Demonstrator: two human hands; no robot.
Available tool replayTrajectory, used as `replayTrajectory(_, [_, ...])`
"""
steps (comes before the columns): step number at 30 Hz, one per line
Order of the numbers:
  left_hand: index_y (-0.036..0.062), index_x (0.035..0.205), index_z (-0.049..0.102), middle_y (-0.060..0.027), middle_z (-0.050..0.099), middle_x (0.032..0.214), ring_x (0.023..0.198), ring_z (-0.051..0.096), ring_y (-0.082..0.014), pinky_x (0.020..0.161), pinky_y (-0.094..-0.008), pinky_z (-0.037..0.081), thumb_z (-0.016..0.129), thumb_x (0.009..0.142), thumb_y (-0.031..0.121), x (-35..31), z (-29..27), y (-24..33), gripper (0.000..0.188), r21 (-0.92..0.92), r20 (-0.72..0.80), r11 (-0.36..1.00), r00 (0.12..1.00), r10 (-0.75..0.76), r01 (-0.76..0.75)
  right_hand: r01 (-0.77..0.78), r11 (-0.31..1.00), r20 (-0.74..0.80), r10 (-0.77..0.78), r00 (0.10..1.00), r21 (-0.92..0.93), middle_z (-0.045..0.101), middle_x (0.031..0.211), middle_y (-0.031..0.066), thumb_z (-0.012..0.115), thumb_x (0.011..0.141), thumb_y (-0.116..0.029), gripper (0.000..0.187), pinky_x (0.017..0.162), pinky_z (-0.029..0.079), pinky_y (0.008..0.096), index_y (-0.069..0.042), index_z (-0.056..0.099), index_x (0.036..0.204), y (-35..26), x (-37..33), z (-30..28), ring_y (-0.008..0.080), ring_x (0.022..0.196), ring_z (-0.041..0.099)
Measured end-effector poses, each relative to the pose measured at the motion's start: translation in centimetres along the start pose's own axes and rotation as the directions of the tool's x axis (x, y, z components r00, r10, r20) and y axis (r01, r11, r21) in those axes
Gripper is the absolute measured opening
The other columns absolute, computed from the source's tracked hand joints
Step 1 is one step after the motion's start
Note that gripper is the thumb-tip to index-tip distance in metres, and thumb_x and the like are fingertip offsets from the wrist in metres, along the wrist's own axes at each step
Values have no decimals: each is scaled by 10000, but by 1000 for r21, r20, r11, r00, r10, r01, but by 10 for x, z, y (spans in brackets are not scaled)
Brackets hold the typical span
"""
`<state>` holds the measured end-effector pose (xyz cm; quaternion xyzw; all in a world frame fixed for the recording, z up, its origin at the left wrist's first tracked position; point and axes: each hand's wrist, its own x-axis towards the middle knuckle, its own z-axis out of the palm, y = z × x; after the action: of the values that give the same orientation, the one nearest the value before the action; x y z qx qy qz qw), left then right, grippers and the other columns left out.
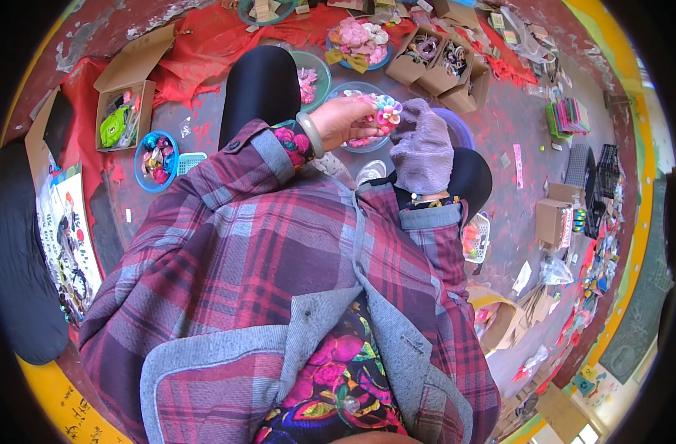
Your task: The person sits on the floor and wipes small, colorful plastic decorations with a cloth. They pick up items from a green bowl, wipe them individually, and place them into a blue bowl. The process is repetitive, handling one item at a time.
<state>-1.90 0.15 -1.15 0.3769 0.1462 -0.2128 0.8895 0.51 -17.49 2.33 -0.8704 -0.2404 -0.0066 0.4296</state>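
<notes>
My left hand, with a pale bangle on its wrist, pinches a small cluster of multicoloured flowers, perhaps a hair ornament. A fuzzy grey-purple cloth or glove covers my right hand, hiding its fingers; its far end comes up close to the flowers, and I cannot tell whether it touches them. Below both hands, between my knees, stands a clear round basin with pink pieces in it. A purple basin is partly hidden behind the covered hand.
Further off are a green basin and a basin of pink and white fabric pieces. Cardboard boxes hold small items at the back right. At left stand a blue basin and an open carton. A white basket sits by my right leg.
</notes>
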Motion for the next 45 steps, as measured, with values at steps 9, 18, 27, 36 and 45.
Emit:
replayTrajectory(9, [13, 999, 533, -81, 605, 922, 785, 618, -164, 736, -265, 525, 544, 868, 160, -2, 9, -8, 197, 195, 40, 980, 998, 40, -47, 310, 833, 82, -308, 948, -458, 564, 960, 177, 698, 598, -202, 590, 785, 457, 381, 15, 511, 1114, 17, -6, 8, 321, 891, 555])
replayTrajectory(18, [7, 951, 539, -78, 607, 884, 738, 613, -150, 700, -249, 520, 582, 816, 95, 2, 1, -9, 167, 157, 11, 987, 1000, -29, 27, 341, 859, 139, -312, 940, -381, 568, 970, 165, 695, 537, -182, 665, 801, 450, 392, 31, 496, 1135, 22, -4, 6, 337, 923, 544])
replayTrajectory(27, [4, 935, 555, -79, 629, 787, 667, 621, -139, 626, -238, 522, 606, 795, 88, 5, -3, -11, 171, 192, 68, 977, 992, -108, 93, 341, 770, 62, -367, 928, -540, 580, 834, 165, 659, 578, -177, 488, 735, 442, 407, 10, 559, 1017, 10, -5, 9, 342, 796, 563])
replayTrajectory(36, [13, 947, 542, -82, 627, 798, 656, 620, -138, 578, -235, 519, 600, 802, 77, -1, -1, -4, 169, 227, 140, 970, 983, -119, 85, 144, 940, 14, -147, 989, -310, 558, 919, 165, 717, 511, -164, 533, 756, 463, 370, -35, 525, 991, 33, -13, 7, 348, 847, 568])
replayTrajectory(45, [-9, 945, 541, -76, 588, 791, 621, 555, -118, 529, -206, 478, 564, 835, 49, 14, -32, 2, 126, -312, 121, 940, 987, -104, 138, 334, 479, 290, -165, 943, -812, 606, 787, 44, 639, 579, -260, 145, 685, 463, 345, -134, 632, 650, 19, 1, -3, 240, 777, 577])
